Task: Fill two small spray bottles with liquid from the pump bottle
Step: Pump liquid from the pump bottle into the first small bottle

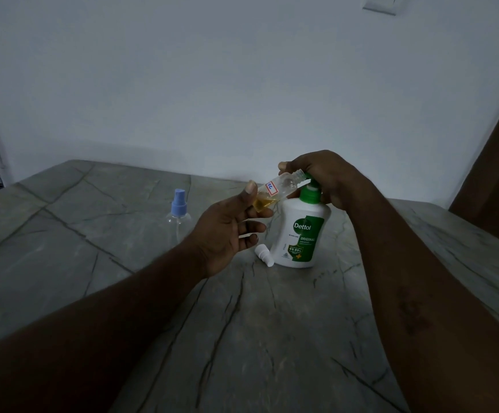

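On the grey veined table [272,338], seen from the head camera, a white pump bottle [302,234] with a green pump stands upright near the far edge. The right hand [325,177] sits on top of it, fingers curled down over the pump head. The left hand [224,231] pinches the base of a small bottle [281,186] between thumb and forefinger, its other fingers spread loosely. This clear bottle (marked "1C" on a red-edged label [271,187]) is uncapped and tilted, its open neck raised to the pump's spout and under the right hand. A little amber liquid [263,201] pools at its lower end. A white cap [264,255] lies on its side just beside the pump bottle's base. To the left, apart from both hands, a clear spray bottle [179,216] with a blue top stands upright. A pale wall [242,84] rises behind the table.
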A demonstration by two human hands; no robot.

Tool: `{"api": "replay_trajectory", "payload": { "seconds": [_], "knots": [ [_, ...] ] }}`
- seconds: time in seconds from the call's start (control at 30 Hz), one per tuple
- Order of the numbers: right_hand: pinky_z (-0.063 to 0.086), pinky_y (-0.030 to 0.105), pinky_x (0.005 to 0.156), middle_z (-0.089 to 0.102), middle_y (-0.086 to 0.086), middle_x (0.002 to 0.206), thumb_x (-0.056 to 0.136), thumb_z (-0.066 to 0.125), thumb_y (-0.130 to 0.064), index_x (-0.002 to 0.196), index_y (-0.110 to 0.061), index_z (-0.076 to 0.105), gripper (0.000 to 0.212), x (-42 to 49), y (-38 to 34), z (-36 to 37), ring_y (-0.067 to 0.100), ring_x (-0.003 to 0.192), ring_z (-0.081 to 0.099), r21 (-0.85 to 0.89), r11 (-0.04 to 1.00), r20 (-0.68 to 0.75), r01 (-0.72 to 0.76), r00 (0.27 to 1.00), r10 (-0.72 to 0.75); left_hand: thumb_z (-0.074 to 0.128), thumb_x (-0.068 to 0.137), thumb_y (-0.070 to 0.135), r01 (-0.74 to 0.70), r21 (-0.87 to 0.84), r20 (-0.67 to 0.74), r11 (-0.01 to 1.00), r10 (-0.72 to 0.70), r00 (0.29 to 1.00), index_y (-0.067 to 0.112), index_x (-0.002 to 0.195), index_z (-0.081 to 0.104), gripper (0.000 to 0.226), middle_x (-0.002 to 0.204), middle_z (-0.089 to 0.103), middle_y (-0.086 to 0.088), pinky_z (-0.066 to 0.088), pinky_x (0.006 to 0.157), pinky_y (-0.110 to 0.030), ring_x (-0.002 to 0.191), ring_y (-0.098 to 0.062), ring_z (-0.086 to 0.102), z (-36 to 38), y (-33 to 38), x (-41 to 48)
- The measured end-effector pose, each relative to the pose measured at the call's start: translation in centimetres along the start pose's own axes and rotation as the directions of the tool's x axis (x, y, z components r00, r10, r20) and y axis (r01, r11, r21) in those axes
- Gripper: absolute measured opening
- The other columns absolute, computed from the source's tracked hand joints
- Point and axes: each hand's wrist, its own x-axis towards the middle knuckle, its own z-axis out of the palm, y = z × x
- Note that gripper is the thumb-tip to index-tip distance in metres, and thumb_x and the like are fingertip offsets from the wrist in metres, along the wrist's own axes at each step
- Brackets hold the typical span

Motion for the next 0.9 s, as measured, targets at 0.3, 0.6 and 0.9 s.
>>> {"api": "replay_trajectory", "payload": {
  "seconds": [0.3,0.6,0.9],
  "knots": [
    [0.055,0.046,0.095,0.079,0.003,0.109,0.09,0.071,-0.028,0.099,-0.011,0.079,0.021,-0.2,-0.2,0.0,0.022,0.077,0.071,0.006,0.999,-0.006,0.044,0.999,-0.044,0.061,0.081,0.056,0.003,-0.006,-0.012,1.0,-0.003,1.0,0.015,0.109,0.071,0.051,0.095,0.074,-0.002,0.048,0.071,-0.03,0.075,-0.012,0.062,0.0,0.1,0.1],
    [0.049,0.055,0.108,0.08,0.007,0.1,0.086,0.074,-0.023,0.084,-0.013,0.083,0.014,0.1,0.3,0.0,0.033,0.094,0.075,0.074,0.997,0.008,0.006,1.0,-0.007,0.062,0.08,0.057,0.006,-0.007,-0.015,1.0,-0.007,1.0,0.014,0.108,0.071,0.052,0.095,0.075,-0.003,0.048,0.071,-0.03,0.074,-0.012,0.062,0.1,0.2,0.1],
    [0.055,0.047,0.096,0.08,0.003,0.104,0.088,0.072,-0.023,0.089,-0.013,0.081,0.013,0.0,-0.1,-0.2,0.023,0.076,0.072,0.052,0.998,-0.001,0.041,0.999,-0.041,0.062,0.081,0.056,0.003,-0.012,-0.01,1.0,-0.004,1.0,0.016,0.107,0.072,0.049,0.097,0.074,-0.004,0.047,0.073,-0.032,0.075,-0.013,0.061,0.1,0.1,0.2]
  ]
}}
